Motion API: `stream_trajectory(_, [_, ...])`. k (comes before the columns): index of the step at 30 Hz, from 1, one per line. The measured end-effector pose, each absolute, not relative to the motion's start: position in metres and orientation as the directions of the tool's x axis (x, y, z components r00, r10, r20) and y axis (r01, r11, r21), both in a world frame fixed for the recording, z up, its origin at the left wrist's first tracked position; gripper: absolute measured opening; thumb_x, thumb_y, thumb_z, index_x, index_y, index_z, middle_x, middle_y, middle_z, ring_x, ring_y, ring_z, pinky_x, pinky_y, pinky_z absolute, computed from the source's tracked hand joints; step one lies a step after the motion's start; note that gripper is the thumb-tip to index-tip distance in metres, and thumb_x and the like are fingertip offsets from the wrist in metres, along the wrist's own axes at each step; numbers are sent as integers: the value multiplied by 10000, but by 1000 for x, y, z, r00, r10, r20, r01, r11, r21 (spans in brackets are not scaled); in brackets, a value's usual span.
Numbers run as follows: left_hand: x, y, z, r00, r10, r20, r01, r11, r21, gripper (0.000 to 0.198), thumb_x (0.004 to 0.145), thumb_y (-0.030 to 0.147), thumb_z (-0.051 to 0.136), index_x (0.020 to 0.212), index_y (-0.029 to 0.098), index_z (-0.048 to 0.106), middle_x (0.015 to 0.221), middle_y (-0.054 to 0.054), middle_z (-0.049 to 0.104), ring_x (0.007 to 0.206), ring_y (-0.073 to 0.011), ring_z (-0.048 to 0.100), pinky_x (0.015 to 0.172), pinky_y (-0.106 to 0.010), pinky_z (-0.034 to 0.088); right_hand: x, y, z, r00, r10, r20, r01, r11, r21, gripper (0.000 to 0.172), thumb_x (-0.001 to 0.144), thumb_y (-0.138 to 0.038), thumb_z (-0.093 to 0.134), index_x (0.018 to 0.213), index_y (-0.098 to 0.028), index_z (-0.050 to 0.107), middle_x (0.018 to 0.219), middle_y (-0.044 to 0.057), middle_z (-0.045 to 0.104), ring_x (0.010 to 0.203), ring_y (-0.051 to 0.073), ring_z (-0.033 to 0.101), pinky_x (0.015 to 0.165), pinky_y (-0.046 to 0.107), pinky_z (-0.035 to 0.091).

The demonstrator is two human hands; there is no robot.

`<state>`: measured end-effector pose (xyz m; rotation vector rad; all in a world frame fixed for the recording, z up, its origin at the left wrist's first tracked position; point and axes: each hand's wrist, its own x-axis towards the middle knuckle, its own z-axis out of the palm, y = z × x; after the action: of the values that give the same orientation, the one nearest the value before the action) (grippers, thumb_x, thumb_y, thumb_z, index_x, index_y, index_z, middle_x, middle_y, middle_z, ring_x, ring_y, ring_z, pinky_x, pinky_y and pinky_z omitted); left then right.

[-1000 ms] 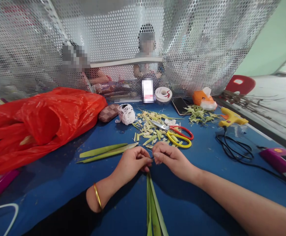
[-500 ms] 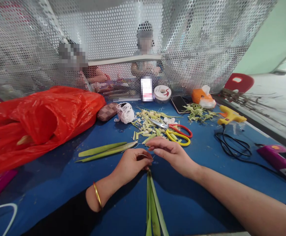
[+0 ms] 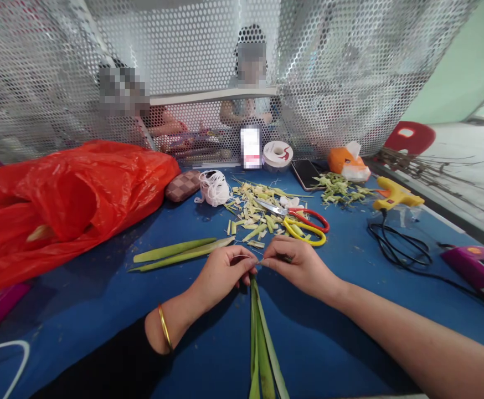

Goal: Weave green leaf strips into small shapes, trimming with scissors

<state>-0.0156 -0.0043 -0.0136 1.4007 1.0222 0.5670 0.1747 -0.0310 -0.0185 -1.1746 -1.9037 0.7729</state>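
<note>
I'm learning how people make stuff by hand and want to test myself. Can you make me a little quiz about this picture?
1. True or false: the scissors have one red handle and one yellow handle.

2. Which of these lies right beside the ball of string?
A) glue gun
B) checkered case
C) red chair

3. Which of the person's own hands grips the tops of the long green leaves?

Key:
1. True.
2. B.
3. The left hand, the one with a gold bracelet on its wrist.
</note>
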Motion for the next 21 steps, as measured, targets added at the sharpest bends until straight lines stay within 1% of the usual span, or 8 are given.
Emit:
stream_trajectory(3, [-15,-5,-13,472,843,-258,248,154,957,187,790,321,617,794,135,627,664,-2,636,484,-71,544,417,-159,360,173,-32,-19,-236,931,278,431,356,-829,41,812,-198,672,809,-177,637,726,-4,582,666,134,546,608,245,426])
stream_trajectory(5, [-15,-5,-13,471,843,-260,254,153,955,188,791,319,614,797,132,629,660,-3,637,476,-69,539,413,-158,358,171,-32,-20,-237,928,286,431,364,-826,75,798,-200,690,829,-181,624,732,-5,592,671,136,545,609,244,427])
stream_trajectory(7, [-14,-5,-12,471,842,-264,258,155,954,184,790,312,612,794,129,631,656,-4,639,475,-66,538,411,-155,356,170,-31,-21,-281,907,314,444,413,-795,71,830,-173,650,768,-184,614,714,-6,597,683,135,548,632,245,420])
stream_trajectory(9, [-14,-5,-12,464,844,-267,256,161,953,182,785,309,614,797,128,631,658,-5,643,475,-65,540,411,-153,355,170,-30,-22,-301,896,326,470,437,-767,144,858,-144,600,719,-183,598,699,-7,600,685,133,548,644,247,410])
stream_trajectory(10, [-13,-5,-12,460,847,-267,255,162,953,185,782,311,616,799,128,631,662,-7,646,477,-66,543,412,-153,356,170,-30,-22,-293,901,319,486,428,-762,154,863,-144,591,714,-183,589,697,-7,599,677,131,545,637,246,405])
stream_trajectory(14, [-13,-4,-11,431,862,-267,237,177,955,194,758,317,631,813,131,631,687,-16,664,473,-70,545,400,-158,353,170,-30,-24,-245,928,280,534,370,-760,154,872,-178,579,720,-185,556,691,-10,584,642,129,522,599,244,386])
stream_trajectory(19, [-15,-4,-9,407,876,-258,216,182,959,175,697,280,688,782,139,628,570,31,595,462,-75,527,395,-157,346,170,-33,-24,-335,906,261,516,408,-754,142,872,-191,574,731,-188,560,697,-10,584,655,129,521,610,240,386])
stream_trajectory(21, [-16,-4,-8,410,875,-258,219,180,959,182,677,273,710,767,139,626,552,40,579,465,-76,525,400,-158,348,170,-33,-23,-378,891,249,506,425,-750,130,868,-188,577,738,-187,565,698,-13,580,648,124,516,607,236,383])
